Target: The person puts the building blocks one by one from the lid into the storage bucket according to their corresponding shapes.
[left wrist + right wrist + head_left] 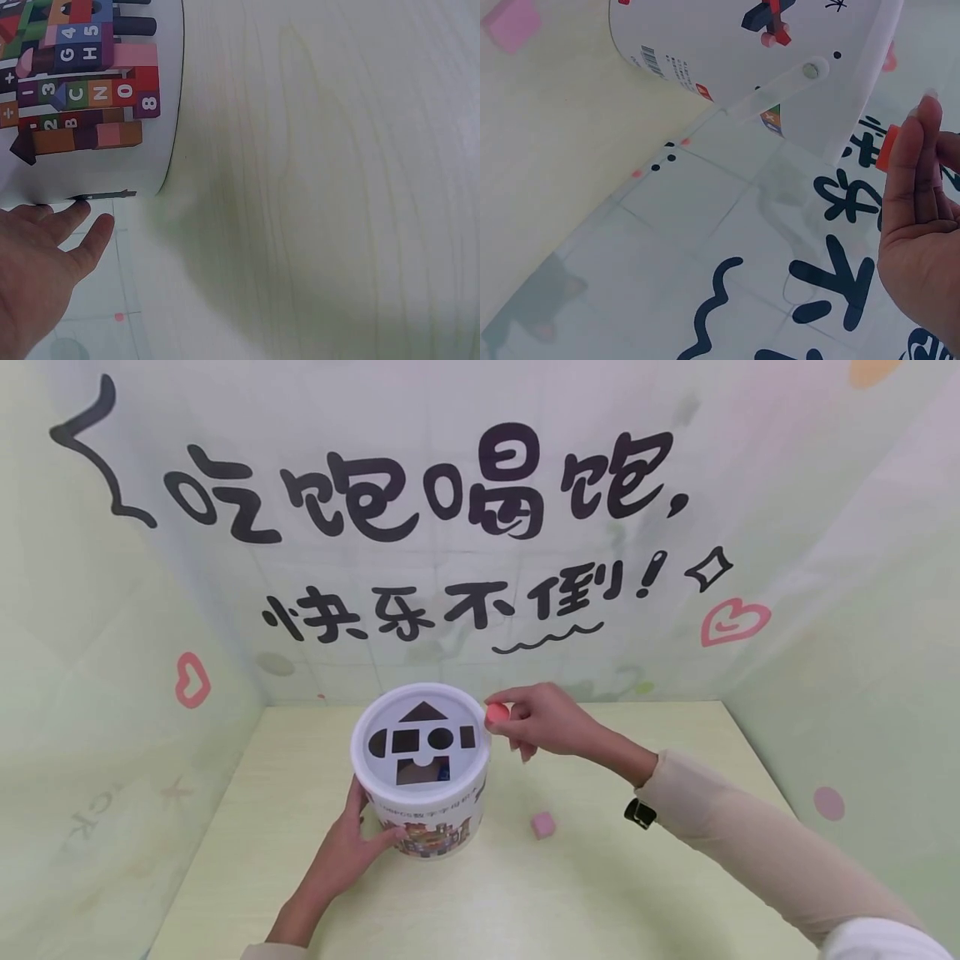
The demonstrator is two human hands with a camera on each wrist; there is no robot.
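A white toy-block bucket (431,835) with a printed side stands on the table. Its pale lid (390,714) has several shaped holes, among them a triangle, a square, a circle and a half-round; blocks show dimly through the largest one. My left hand (345,852) holds the bucket low on its left side, thumb across the front; the other fingers are mostly hidden behind it. At the lid's right rim, my right hand (547,718) pinches a red round block (497,714) between thumb and fingers. In the right wrist view, the fingers mostly cover the red block (886,148).
A pink cube (543,825) lies on the pale wood-grain table (645,893), right of the bucket. A printed backdrop (420,560) with black lettering rises behind the table, with walls on both sides. A translucent handle (780,90) runs along the bucket's side.
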